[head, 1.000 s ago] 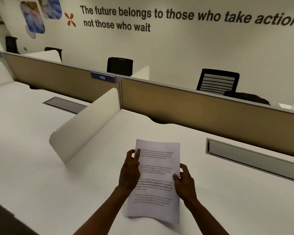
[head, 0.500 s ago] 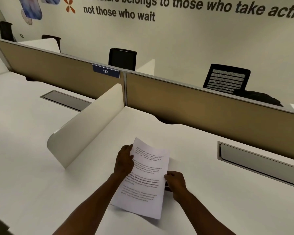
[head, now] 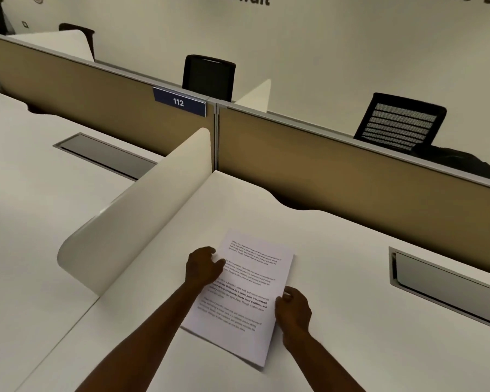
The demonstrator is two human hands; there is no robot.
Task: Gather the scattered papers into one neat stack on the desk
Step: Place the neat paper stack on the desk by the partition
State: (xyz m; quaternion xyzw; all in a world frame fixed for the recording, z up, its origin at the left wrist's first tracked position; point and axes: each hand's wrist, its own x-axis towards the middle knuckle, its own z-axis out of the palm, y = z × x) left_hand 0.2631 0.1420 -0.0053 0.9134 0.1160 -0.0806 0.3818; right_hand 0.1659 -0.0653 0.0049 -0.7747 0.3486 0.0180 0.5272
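Both hands hold the papers at their side edges: the left hand grasps the left edge with curled fingers, thumb laid on the printed face, and the right hand pinches the right edge lower down. From the left, a cream curved divider stands on the white counter, just beside the left hand. The papers lie near the counter's front, turned with the top leaning right, their lower edge slightly lifted and blurred. They look like one squared white stack, the top sheet carrying several short blocks of small black text, one block bold. Further right, a grey cable tray is sunk into the counter.
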